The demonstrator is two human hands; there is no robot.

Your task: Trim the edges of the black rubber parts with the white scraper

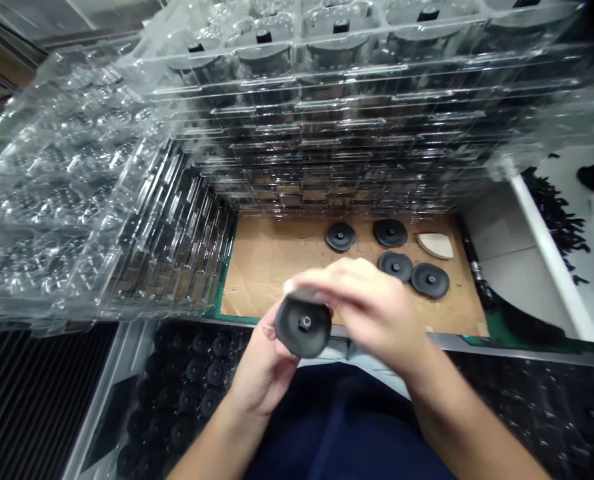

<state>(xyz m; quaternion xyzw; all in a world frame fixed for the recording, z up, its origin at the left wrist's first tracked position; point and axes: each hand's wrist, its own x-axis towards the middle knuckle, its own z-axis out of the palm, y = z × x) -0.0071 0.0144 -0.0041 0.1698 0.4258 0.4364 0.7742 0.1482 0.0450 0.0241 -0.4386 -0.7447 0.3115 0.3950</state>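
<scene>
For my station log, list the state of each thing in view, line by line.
Held black disc: gripped, hub facing the camera
Left hand: closed on the held disc
Right hand: at the disc's upper edge, blurred; grip unclear
Four loose black discs: lying hub up
Cardboard: spread flat beneath them
Cream piece: lying flat
Clear trays: stacked
Small black parts: heaped

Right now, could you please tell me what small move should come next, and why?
Perhaps slide the right hand along the rim of the black disc, since that hand's fingertips appear at the upper edge by a small white piece, while the left hand holds the disc from below.
</scene>
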